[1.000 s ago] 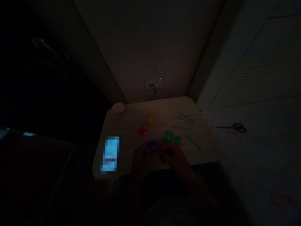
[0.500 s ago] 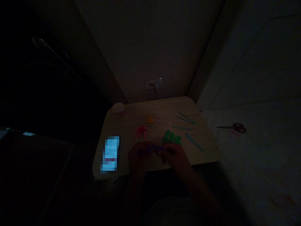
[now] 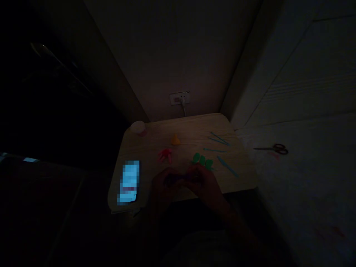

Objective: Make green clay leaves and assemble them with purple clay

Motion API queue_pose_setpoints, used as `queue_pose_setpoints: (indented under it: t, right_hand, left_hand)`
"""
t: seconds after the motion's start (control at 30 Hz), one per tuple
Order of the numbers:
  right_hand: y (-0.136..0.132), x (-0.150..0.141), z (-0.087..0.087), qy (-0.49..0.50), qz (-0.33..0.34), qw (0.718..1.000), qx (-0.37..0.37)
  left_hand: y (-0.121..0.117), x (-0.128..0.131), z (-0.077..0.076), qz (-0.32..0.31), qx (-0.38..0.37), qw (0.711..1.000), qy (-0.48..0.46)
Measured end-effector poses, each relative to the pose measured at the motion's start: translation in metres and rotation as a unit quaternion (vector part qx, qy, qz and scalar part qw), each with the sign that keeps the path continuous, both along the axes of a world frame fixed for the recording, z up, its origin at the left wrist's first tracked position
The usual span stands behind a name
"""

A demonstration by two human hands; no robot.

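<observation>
Both hands meet over the front of a small wooden table [image 3: 155, 142] in very dim light. My left hand [image 3: 164, 183] is closed around the left part of a dark purple piece [image 3: 178, 178], which looks like modelling clay. My right hand [image 3: 203, 181] grips its other end with bent fingers. Much of the piece is hidden by the fingers and the dark. Just beyond my right hand lie green leaf-like shapes [image 3: 202, 160]. A red-pink piece with several prongs [image 3: 166, 155] rests beyond my left hand, and an orange lump [image 3: 175, 139] sits farther back.
Thin blue-green sticks [image 3: 218, 139] and a wider blue-green tool [image 3: 227, 165] lie at the right. A lit phone [image 3: 129, 181] is at the left, a pale tub [image 3: 138, 128] at the back left. Scissors [image 3: 272, 149] lie off the table. A wall socket [image 3: 179, 98] holds a plug.
Both hands have shifted slightly around the purple piece, and less of it shows between the fingers. The whole view has moved a little; the things on the table lie as before.
</observation>
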State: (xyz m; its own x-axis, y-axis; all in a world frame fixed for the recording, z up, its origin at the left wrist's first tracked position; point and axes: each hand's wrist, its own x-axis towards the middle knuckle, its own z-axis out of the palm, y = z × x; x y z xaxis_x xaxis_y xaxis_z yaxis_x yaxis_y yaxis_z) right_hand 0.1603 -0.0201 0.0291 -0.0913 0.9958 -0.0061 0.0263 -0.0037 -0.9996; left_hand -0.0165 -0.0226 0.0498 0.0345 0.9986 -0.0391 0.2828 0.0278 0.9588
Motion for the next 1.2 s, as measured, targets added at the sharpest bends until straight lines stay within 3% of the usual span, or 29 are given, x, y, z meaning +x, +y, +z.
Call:
queue_pose_setpoints:
  t: [0.13, 0.27, 0.47, 0.6, 0.9, 1.0, 1.1, 1.2]
  right_hand:
    - [0.002, 0.008, 0.004, 0.02, 0.029, 0.999, 0.021]
    - [0.006, 0.015, 0.01, -0.044, 0.062, 0.993, 0.093]
    - [0.005, 0.02, 0.009, -0.091, 0.093, 0.983, 0.129]
    - [0.002, 0.019, 0.01, -0.09, 0.075, 0.983, 0.139]
    - [0.001, 0.009, 0.01, -0.047, -0.032, 0.995, 0.081]
    - [0.004, 0.011, 0.006, -0.013, -0.124, 0.991, 0.049]
    - [0.013, 0.024, 0.002, 0.03, -0.242, 0.969, 0.039]
    - [0.02, 0.037, -0.001, 0.087, -0.236, 0.968, 0.017]
  left_hand:
    - [0.002, 0.0, -0.003, 0.034, -0.032, 0.997, -0.068]
    - [0.001, 0.006, -0.006, 0.016, -0.076, 0.987, -0.142]
    - [0.0, 0.013, -0.009, 0.031, -0.063, 0.993, -0.091]
    - [-0.001, 0.013, -0.008, 0.0, -0.069, 0.996, -0.064]
    - [0.0, 0.02, -0.008, 0.022, -0.083, 0.991, -0.098]
    - [0.001, 0.017, -0.004, 0.048, -0.062, 0.989, -0.122]
    - [0.004, 0.003, -0.003, 0.113, -0.031, 0.985, -0.13]
    - [0.009, -0.01, -0.007, 0.131, -0.003, 0.986, -0.102]
